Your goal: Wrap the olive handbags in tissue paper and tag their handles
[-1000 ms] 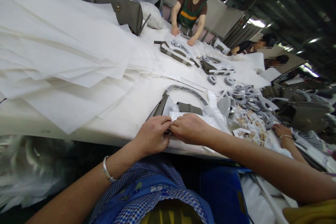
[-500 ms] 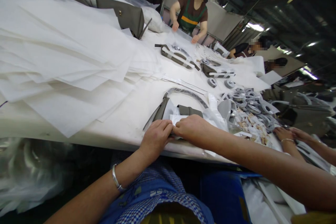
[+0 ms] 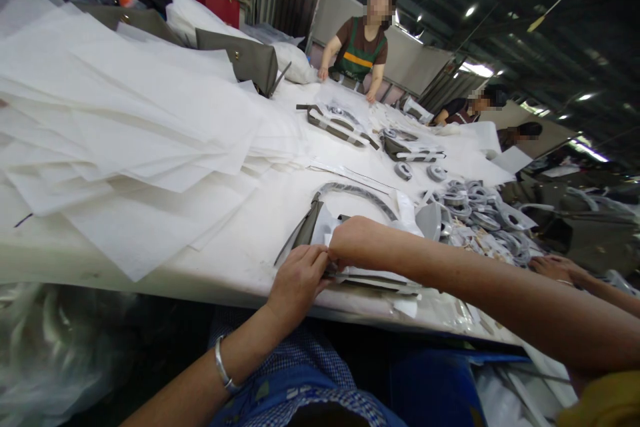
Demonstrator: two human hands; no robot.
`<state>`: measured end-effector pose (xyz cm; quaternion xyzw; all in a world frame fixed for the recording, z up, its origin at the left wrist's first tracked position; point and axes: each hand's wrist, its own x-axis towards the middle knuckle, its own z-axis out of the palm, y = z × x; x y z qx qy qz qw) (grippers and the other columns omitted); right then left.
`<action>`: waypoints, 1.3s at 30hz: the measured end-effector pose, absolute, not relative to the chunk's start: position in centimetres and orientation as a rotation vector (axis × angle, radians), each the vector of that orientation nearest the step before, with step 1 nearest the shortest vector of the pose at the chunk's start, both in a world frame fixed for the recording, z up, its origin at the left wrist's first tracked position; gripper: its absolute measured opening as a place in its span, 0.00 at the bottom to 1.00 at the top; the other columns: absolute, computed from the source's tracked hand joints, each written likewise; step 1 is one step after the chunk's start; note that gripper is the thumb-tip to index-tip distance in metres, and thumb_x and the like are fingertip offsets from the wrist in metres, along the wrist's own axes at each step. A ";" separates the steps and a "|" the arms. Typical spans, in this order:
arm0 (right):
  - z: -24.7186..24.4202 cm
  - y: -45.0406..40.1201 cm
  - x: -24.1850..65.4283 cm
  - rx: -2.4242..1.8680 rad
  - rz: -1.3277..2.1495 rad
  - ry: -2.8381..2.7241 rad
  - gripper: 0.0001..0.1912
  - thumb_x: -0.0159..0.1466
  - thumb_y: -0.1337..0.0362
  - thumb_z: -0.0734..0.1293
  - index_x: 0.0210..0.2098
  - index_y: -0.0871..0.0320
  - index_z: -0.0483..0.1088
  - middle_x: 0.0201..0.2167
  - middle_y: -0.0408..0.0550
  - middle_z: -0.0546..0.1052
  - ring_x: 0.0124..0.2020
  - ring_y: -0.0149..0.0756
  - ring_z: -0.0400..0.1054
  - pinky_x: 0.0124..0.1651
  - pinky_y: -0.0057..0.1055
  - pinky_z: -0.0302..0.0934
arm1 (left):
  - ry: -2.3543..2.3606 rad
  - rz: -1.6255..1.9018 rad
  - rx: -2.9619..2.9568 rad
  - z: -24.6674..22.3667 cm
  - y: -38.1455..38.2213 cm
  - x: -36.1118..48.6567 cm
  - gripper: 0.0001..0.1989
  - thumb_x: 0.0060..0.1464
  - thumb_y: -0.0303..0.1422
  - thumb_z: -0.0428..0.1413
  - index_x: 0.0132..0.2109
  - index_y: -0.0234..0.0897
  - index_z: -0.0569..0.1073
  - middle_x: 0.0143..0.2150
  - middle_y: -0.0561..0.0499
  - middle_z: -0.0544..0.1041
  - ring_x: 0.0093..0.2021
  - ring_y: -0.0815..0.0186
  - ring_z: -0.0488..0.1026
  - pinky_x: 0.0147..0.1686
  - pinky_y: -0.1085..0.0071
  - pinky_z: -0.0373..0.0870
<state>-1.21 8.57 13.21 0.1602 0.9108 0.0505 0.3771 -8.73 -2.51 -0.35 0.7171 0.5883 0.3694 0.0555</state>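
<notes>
A grey-brown handbag (image 3: 308, 225) with a wrapped, arched handle (image 3: 356, 191) lies at the table's near edge, white paper tucked against it. My left hand (image 3: 299, 275) is closed at the bag's near side, fingertips pinching the bag's edge. Against its fingertips, my right hand (image 3: 349, 240) is bent at the wrist and curled down onto the same spot. The right fingers are mostly hidden behind the back of the hand, and what they hold is hidden too.
White paper sheets (image 3: 165, 127) spread over the left. Another bag (image 3: 340, 127) lies farther back, and wrapped rolls (image 3: 480, 203) are heaped at right. A person (image 3: 361, 47) stands across the table. A co-worker's hands (image 3: 555, 268) are at the right edge.
The view has tilted, so the scene sits slightly lower. My right hand and forearm have shifted over the bag, covering its flap and revealing more of its near edge. My left hand stays at the bag.
</notes>
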 end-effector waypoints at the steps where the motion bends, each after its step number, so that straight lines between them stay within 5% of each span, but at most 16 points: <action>1: 13.2 8.8 -1.5 0.415 0.113 2.299 0.08 0.59 0.60 0.72 0.35 0.56 0.81 0.28 0.51 0.81 0.33 0.39 0.76 0.34 0.28 0.60 | 1.785 1.116 2.166 -0.3 -2.5 -8.7 0.18 0.50 0.30 0.66 0.45 0.38 0.68 0.46 0.47 0.75 0.47 0.56 0.71 0.47 0.59 0.69; 20: 11.5 16.2 -1.1 0.387 0.122 2.493 0.13 0.55 0.53 0.74 0.33 0.55 0.80 0.28 0.45 0.80 0.28 0.33 0.68 0.28 0.27 0.48 | 1.778 1.105 2.147 -0.4 -2.6 -8.6 0.19 0.50 0.28 0.66 0.47 0.41 0.69 0.50 0.49 0.74 0.47 0.56 0.71 0.48 0.58 0.70; 25: 11.2 20.4 -1.0 0.591 -0.001 2.566 0.13 0.53 0.54 0.76 0.31 0.58 0.78 0.28 0.45 0.80 0.30 0.34 0.70 0.29 0.26 0.51 | 1.784 1.092 2.131 -0.5 -2.6 -8.5 0.19 0.49 0.27 0.66 0.47 0.42 0.69 0.49 0.51 0.74 0.47 0.56 0.71 0.48 0.58 0.71; 28: 10.9 21.0 0.6 0.743 -0.094 2.679 0.10 0.60 0.59 0.72 0.37 0.59 0.78 0.34 0.49 0.81 0.36 0.38 0.73 0.36 0.28 0.58 | 1.781 1.106 2.112 -0.5 -2.6 -8.5 0.21 0.48 0.25 0.66 0.47 0.42 0.69 0.49 0.51 0.75 0.47 0.56 0.71 0.48 0.58 0.71; 30: 10.6 20.2 2.2 0.780 -0.154 2.769 0.18 0.64 0.58 0.68 0.51 0.59 0.74 0.46 0.53 0.80 0.46 0.41 0.72 0.46 0.31 0.61 | 1.783 1.125 2.104 -0.5 -2.6 -8.4 0.23 0.46 0.23 0.67 0.47 0.42 0.69 0.49 0.51 0.75 0.48 0.56 0.71 0.48 0.58 0.71; 33: 9.5 17.9 4.5 0.645 -0.484 2.851 0.45 0.58 0.50 0.72 0.69 0.56 0.53 0.66 0.56 0.64 0.64 0.45 0.60 0.61 0.37 0.55 | 1.782 1.143 2.110 -0.5 -2.6 -8.4 0.24 0.46 0.21 0.66 0.48 0.43 0.70 0.49 0.51 0.75 0.48 0.56 0.71 0.48 0.58 0.72; 36: 7.9 16.2 5.5 0.672 -0.695 2.768 0.61 0.51 0.46 0.75 0.72 0.56 0.39 0.68 0.60 0.59 0.66 0.52 0.56 0.65 0.44 0.51 | 1.789 1.134 2.119 -0.6 -2.5 -8.5 0.23 0.47 0.21 0.65 0.49 0.42 0.70 0.49 0.50 0.75 0.48 0.55 0.71 0.48 0.58 0.72; 39: 6.7 16.2 5.3 0.881 -0.767 2.682 0.62 0.50 0.46 0.75 0.72 0.55 0.39 0.62 0.59 0.68 0.62 0.54 0.62 0.63 0.46 0.55 | 1.803 1.139 2.137 -0.7 -2.6 -8.4 0.21 0.50 0.23 0.64 0.50 0.42 0.70 0.49 0.49 0.75 0.49 0.55 0.72 0.49 0.57 0.72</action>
